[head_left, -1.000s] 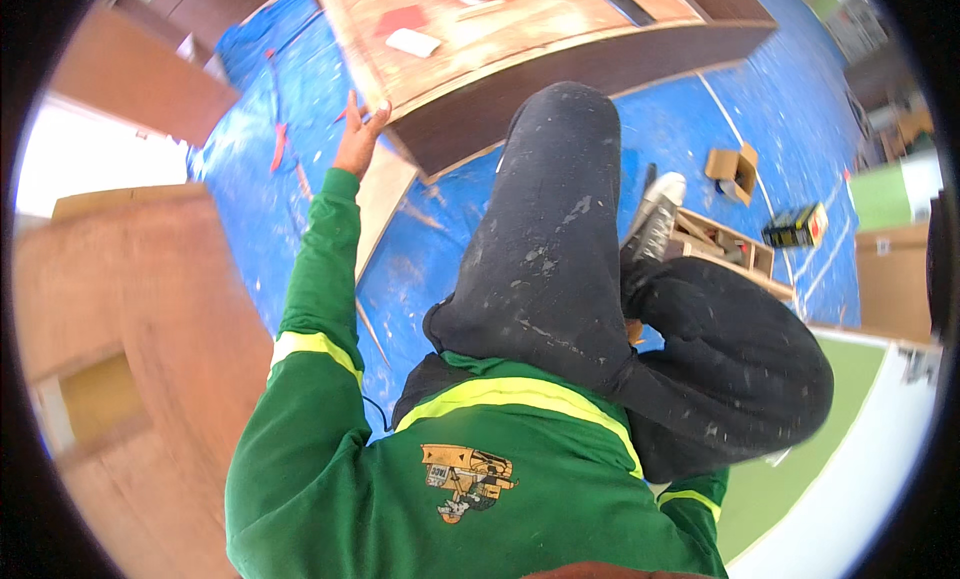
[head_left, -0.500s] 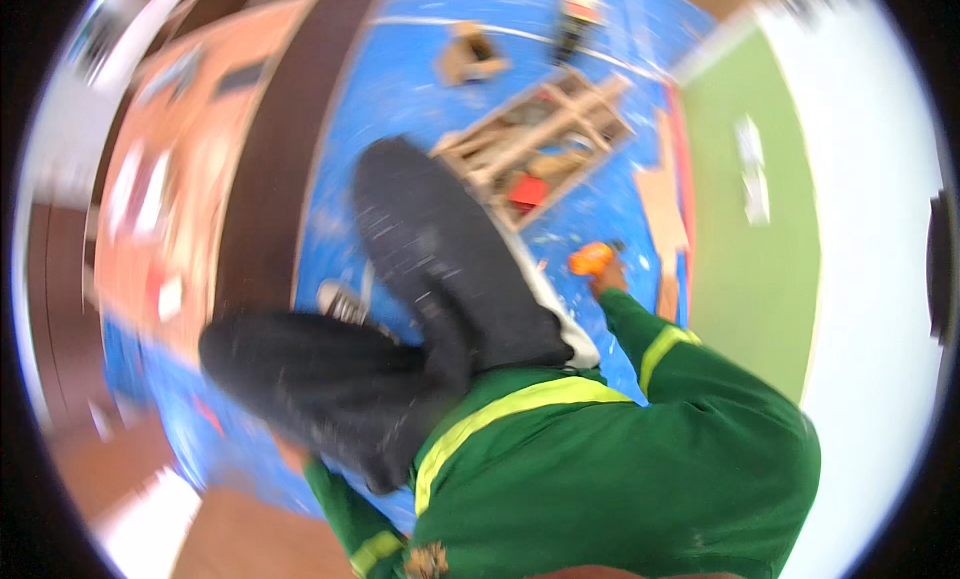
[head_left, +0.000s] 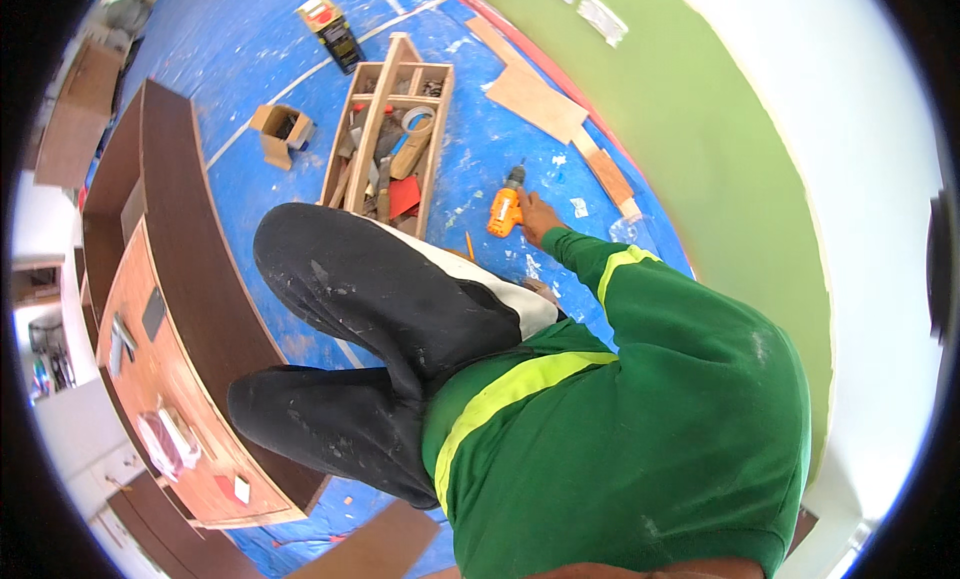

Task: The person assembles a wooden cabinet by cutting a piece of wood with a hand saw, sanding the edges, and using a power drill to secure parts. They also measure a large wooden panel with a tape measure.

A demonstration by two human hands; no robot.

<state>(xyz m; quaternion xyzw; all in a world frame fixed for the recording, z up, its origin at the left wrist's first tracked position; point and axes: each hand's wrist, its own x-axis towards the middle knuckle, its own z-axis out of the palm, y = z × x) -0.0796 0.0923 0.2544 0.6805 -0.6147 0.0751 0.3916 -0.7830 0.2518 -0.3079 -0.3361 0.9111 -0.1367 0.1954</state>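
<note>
My right hand [head_left: 538, 219] is closed round the handle of an orange cordless drill [head_left: 503, 211], whose dark chuck points toward the far side. It is low, over the blue floor sheet [head_left: 545, 69]; whether the drill rests on the sheet I cannot tell. A pencil [head_left: 469, 245] lies between the drill and my bent leg. To the left of the drill stands an open wooden toolbox [head_left: 371, 139] with a long centre handle bar. It holds a roll of tape [head_left: 418, 120], a red piece [head_left: 404, 196] and several hand tools. My left hand is out of sight.
An open cardboard box [head_left: 283, 134] and a tall black can [head_left: 338, 45] stand beyond the toolbox. Wood offcuts [head_left: 537, 101] lie along the green wall [head_left: 700, 129] at right. A dark brown cabinet [head_left: 200, 279] with a light wood panel fills the left side.
The view has turned, so the toolbox and drill appear farther left and the cabinet shows more fully. My left hand has passed out of view; the right still grips the drill.
</note>
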